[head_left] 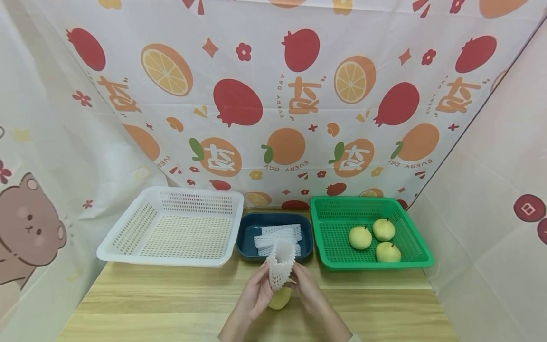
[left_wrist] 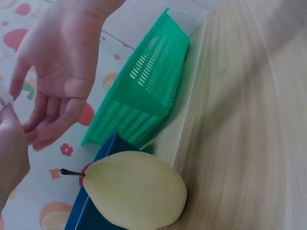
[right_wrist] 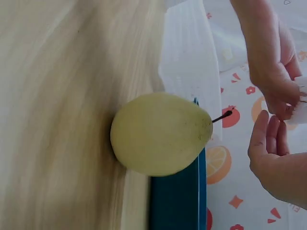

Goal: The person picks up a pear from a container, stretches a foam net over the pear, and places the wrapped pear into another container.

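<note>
A white foam fruit net (head_left: 279, 270) stands upright between both hands, its open end upward. My left hand (head_left: 258, 290) grips its left side. On the other side, my right hand (head_left: 306, 288) holds the net between thumb and fingers; its palm and curled fingers show in the left wrist view. Just below the net, a pale yellow pear (head_left: 279, 299) rests on the table, partly covered by net and hands in the head view. Both wrist views show the pear (left_wrist: 136, 189) upright with its dark stem, apart from the hands.
Behind the hands, a dark blue tray (head_left: 247, 237) contains several flat foam nets (head_left: 278, 235). At left is a white plastic basket (head_left: 171, 260). The green basket (head_left: 372, 266) at right holds three pears (head_left: 360, 237). Printed cloth (head_left: 273, 61) hangs behind the wooden table (head_left: 171, 304).
</note>
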The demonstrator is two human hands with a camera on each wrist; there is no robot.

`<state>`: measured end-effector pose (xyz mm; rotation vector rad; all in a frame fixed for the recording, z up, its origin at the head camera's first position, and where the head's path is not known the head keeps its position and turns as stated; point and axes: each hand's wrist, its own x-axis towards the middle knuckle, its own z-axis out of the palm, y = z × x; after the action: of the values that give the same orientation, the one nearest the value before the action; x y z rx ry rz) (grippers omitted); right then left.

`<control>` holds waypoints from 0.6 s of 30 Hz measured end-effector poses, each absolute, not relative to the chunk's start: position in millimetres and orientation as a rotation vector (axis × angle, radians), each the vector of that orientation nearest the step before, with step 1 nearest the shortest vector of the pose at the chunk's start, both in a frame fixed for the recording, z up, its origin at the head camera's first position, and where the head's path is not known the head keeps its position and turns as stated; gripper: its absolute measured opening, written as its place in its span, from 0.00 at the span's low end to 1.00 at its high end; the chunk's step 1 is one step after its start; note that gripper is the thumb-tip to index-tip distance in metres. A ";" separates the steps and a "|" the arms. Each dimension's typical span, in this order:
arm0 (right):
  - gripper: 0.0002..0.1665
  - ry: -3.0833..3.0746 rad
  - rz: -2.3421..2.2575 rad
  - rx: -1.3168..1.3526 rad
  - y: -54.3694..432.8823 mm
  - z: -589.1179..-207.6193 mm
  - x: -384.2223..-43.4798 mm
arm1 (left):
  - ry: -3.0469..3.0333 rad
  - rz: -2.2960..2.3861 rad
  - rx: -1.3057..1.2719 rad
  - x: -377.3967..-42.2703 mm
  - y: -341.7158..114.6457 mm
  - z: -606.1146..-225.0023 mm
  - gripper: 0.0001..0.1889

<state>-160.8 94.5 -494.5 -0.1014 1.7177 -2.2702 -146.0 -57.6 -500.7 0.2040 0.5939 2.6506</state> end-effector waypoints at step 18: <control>0.28 0.795 -2.098 -0.115 108.7 -493.6 -170.6 | 0.846 2.673 0.211 -144.9 -60.4 -506.1 0.11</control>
<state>-170.6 108.7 -493.6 -0.1153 0.7949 -2.0981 -144.9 -60.4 -506.1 0.2109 0.8461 2.6728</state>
